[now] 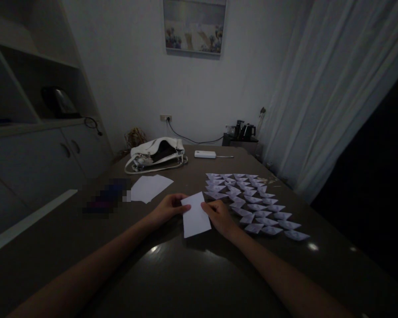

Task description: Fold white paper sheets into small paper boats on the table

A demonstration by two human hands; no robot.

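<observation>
Between my two hands is a white sheet of paper [196, 220], tilted a little above the dark table. My left hand [168, 207] pinches its left edge, thumb on top. On the opposite edge my right hand [221, 216] grips it, with the thumb over the face and the fingers behind. Several folded paper boats [256, 206] stand in rows just right of my right hand. Beyond my left hand lies a loose pile of white paper sheets [149, 187].
A white handbag [157, 152] rests at the table's far left, and a white power bank [204, 154] with a short cable lies at the far middle. A blurred-out patch [106, 196] covers something at left. A sheer curtain [305, 88] hangs on the right.
</observation>
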